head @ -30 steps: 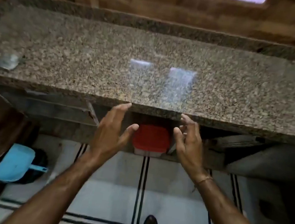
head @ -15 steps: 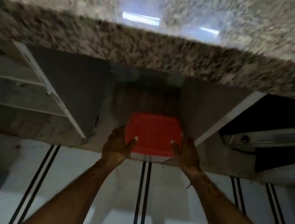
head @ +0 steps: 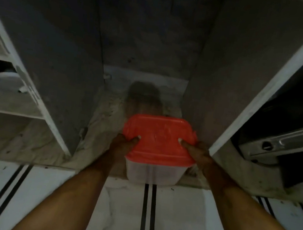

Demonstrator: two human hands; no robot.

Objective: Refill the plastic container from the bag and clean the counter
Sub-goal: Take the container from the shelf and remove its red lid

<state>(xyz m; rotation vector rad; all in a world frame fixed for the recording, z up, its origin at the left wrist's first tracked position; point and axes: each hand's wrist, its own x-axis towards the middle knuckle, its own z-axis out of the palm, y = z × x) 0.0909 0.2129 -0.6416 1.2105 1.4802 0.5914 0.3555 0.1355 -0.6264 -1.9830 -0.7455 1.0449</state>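
Observation:
A clear plastic container (head: pixel 154 173) with a red lid (head: pixel 158 137) sits at the front edge of a low concrete compartment under the counter. My left hand (head: pixel 124 145) grips its left side with the thumb on the lid. My right hand (head: pixel 196 152) grips the right side, thumb also on the lid. The fingers of both hands are hidden behind the container's walls. The counter top and any bag are out of view.
Grey concrete walls (head: pixel 58 61) close in the compartment left and right. Shelves (head: pixel 6 97) lie to the left, a dark opening with a metal rail (head: pixel 284 142) to the right. White tiled floor (head: pixel 57 195) with black stripes lies below.
I have bent down from above the counter to the compartment beneath it. Both hands went from open in the air to gripping the red-lidded container, which now sits nearer the front edge.

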